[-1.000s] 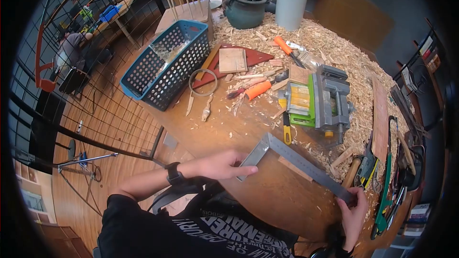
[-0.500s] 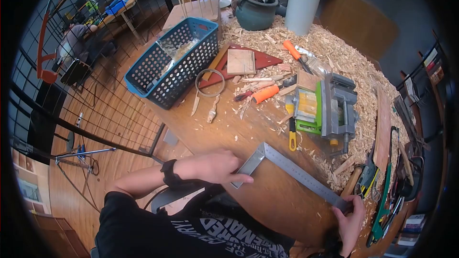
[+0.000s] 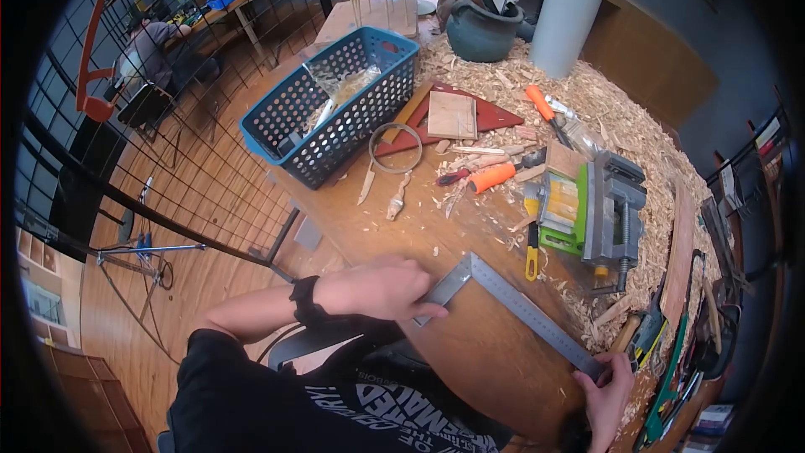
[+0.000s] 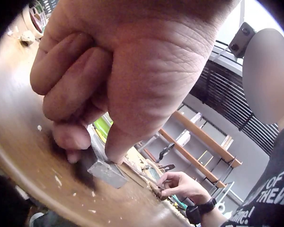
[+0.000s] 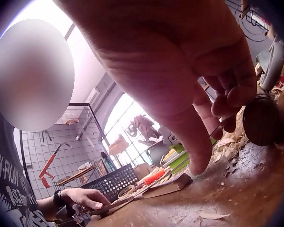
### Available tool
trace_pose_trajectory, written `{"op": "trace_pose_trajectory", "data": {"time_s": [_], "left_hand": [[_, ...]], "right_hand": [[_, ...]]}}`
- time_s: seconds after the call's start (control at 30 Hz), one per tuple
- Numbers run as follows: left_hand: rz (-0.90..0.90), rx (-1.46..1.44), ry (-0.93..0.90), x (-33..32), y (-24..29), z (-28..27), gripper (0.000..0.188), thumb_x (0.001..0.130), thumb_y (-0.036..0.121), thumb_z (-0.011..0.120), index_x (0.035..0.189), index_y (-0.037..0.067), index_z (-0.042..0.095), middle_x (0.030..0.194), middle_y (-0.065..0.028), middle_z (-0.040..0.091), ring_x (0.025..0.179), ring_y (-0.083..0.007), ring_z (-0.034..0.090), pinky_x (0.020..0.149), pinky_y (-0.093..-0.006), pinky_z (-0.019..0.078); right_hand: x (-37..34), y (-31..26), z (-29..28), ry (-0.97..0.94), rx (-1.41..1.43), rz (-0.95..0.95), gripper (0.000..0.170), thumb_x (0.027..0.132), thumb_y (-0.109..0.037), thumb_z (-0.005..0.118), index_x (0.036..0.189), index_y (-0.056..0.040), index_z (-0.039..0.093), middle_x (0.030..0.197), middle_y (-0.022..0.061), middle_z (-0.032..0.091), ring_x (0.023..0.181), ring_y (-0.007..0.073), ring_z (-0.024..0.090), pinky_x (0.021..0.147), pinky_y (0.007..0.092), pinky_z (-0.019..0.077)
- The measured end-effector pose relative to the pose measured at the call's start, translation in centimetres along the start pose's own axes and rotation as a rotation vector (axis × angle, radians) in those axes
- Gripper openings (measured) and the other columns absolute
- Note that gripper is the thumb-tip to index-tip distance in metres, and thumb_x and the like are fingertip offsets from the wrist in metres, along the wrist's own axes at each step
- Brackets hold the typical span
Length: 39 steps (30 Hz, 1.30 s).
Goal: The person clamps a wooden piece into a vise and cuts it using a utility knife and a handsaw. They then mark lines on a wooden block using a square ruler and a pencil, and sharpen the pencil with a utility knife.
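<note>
Under and past both hands, brown table with curly shavings. Left hand closed, pinching the thick arm of the metal square; right hand pinching the long arm's far end. Could slide or tip with too light a pinch there, or bump shavings beyond. Behind the grip, "OF THE" on the shirt; ruler marks too small to read.

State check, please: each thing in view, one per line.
metal square: held at both ends
left hand: gripping square's thick arm
right hand: pinching blade's end
blue basket: upright, partly filled
pot: upright, items sticking out
vise: jaw opening unclear
red triangle: flat, wood block on top
</note>
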<state>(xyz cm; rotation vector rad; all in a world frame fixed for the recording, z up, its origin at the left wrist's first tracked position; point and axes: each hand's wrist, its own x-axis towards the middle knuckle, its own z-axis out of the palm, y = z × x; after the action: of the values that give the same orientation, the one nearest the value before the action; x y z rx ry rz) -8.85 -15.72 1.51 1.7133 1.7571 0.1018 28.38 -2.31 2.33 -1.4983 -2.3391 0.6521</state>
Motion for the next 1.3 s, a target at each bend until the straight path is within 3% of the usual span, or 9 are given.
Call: {"op": "trace_pose_trajectory", "data": {"time_s": [0.7, 1.03, 1.3], "left_hand": [[-0.037, 0.089, 0.079, -0.2, -0.1, -0.4, 0.058, 0.093, 0.057, 0.056, 0.082, 0.001, 0.063, 0.067, -0.021, 0.064, 0.068, -0.0427, 0.064, 0.063, -0.0488, 0.0512], [-0.025, 0.105, 0.091, 0.0, 0.2, -0.4, 0.059, 0.094, 0.058, 0.055, 0.083, 0.0, 0.064, 0.066, -0.0215, 0.063, 0.067, -0.0429, 0.064, 0.062, -0.0485, 0.0514], [-0.073, 0.129, 0.026, 0.4, 0.9, -1.0, 0.057, 0.094, 0.057, 0.055, 0.092, 0.001, 0.066, 0.068, -0.0216, 0.064, 0.067, -0.0428, 0.065, 0.062, -0.0484, 0.052]], "right_hand": [[0.3, -0.9, 1.0, 0.04, -0.121, -0.035, 0.04, 0.059, -0.002, 0.084, 0.094, -0.0013, 0.064, 0.085, 0.008, 0.051, 0.07, 0.0234, 0.049, 0.067, 0.0347, 0.0407], [0.5, -1.3, 0.8, -0.003, -0.09, 0.031, 0.04, 0.061, -0.002, 0.083, 0.096, -0.0008, 0.064, 0.086, 0.0091, 0.052, 0.069, 0.0242, 0.05, 0.066, 0.0357, 0.0417], [0.7, -1.3, 0.9, 0.025, -0.101, -0.039, 0.041, 0.061, -0.004, 0.083, 0.099, -0.0024, 0.066, 0.097, 0.014, 0.061, 0.089, 0.0347, 0.062, 0.077, 0.0412, 0.0481]]}}
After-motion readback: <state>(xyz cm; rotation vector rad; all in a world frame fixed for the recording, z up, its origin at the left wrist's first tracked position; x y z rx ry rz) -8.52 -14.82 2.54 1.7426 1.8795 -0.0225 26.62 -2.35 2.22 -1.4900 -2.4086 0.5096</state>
